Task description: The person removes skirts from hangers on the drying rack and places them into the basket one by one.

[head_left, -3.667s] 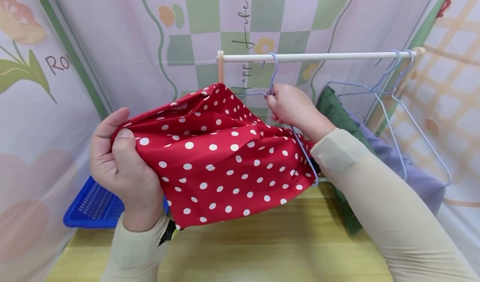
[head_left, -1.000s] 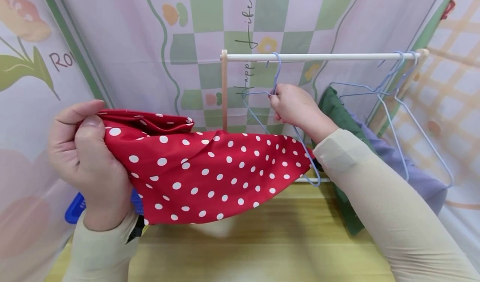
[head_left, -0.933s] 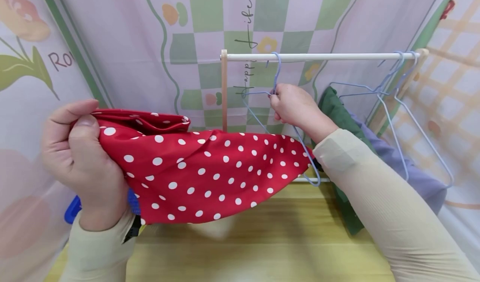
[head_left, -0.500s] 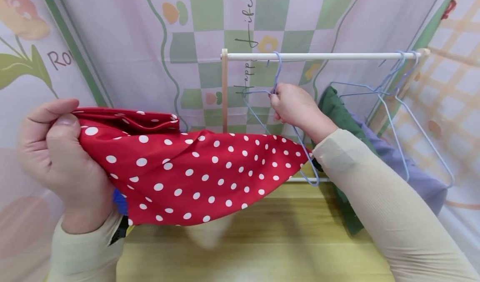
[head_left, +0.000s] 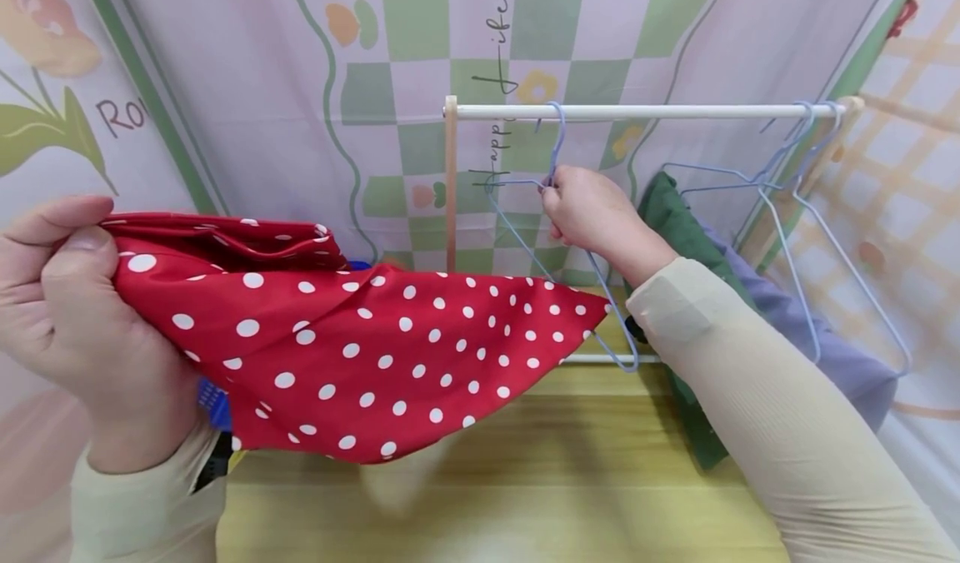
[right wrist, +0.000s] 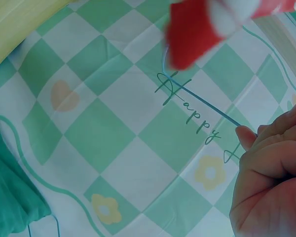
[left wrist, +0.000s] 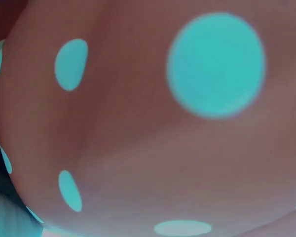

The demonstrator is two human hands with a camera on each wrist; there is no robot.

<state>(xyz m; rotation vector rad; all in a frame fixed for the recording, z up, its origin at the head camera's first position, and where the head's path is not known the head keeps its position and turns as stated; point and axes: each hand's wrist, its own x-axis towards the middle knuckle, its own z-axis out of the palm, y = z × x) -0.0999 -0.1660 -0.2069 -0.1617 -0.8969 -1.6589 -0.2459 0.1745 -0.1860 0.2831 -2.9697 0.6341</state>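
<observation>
A red cloth with white dots (head_left: 352, 351) stretches across the head view from the left. At its upper left corner, my left hand (head_left: 97, 330) pinches it between thumb and fingers. The left wrist view is filled by dotted fabric, its colours looking off. My right hand (head_left: 600, 213) grips a light blue wire hanger (head_left: 561, 130) just under its hook, which hangs over a white rail (head_left: 675, 112). The cloth's pointed right end overlaps the lower part of that hanger, just inside its right-hand wire. In the right wrist view, a blurred red end appears beside the wire.
More blue hangers (head_left: 790, 271) hang at the rail's right end. Green fabric (head_left: 660, 205) and purple fabric (head_left: 840, 363) hang beneath them. Part of a blue basket (head_left: 213, 401) shows behind my left wrist. Below lies a wood-grain tabletop (head_left: 525, 480).
My left hand has moved left, drawing the dotted cloth with it. The cloth's right end has slid left from behind the hanger's right-hand wire. My right hand stays in place.
</observation>
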